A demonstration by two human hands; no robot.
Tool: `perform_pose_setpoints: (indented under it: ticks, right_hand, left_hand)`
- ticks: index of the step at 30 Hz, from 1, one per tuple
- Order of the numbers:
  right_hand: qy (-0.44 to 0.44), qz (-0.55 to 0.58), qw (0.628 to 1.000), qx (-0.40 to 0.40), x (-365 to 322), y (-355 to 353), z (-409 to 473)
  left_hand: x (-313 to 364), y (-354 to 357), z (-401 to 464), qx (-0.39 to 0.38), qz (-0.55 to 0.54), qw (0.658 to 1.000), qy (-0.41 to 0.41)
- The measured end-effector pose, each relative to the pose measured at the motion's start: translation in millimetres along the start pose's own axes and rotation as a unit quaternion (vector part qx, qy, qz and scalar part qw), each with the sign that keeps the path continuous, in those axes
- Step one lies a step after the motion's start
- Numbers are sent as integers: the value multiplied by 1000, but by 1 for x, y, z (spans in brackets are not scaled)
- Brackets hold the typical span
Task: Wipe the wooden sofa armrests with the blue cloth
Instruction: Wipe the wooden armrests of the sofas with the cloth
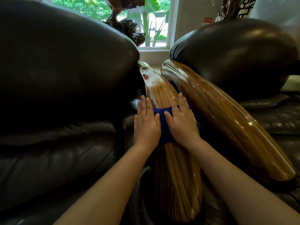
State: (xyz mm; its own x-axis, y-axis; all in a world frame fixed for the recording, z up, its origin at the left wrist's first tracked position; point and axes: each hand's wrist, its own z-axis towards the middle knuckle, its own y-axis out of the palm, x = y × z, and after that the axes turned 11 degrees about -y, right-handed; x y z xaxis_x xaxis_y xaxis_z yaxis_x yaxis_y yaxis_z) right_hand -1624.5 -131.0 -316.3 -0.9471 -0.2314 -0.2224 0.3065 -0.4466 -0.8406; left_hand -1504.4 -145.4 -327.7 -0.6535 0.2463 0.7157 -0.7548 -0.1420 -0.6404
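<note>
A dark blue cloth (164, 125) lies across the glossy wooden armrest (164, 93) of the left sofa, about halfway along it. My left hand (146, 122) presses flat on the cloth's left edge, fingers together and pointing away from me. My right hand (181, 120) presses flat on the cloth's right part, covering most of it. A second wooden armrest (227, 120), darker and shinier, runs alongside on the right and belongs to the neighbouring sofa.
Dark leather sofa cushions bulge on both sides, left (61, 70) and right (240, 59). A narrow gap separates the two armrests. A window (155, 25) with a dark carved wood piece (128, 30) stands behind.
</note>
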Motion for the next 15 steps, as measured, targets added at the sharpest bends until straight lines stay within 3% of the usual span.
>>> perform_pose_setpoints:
  ticks: [8, 15]
  right_hand:
    - [15, 2, 1000, 11, 17, 12, 56]
    - [43, 6, 998, -45, 18, 11, 93]
  left_hand:
    - [2, 7, 65, 1, -5, 1000, 3]
    - [7, -1, 98, -42, -6, 998, -49]
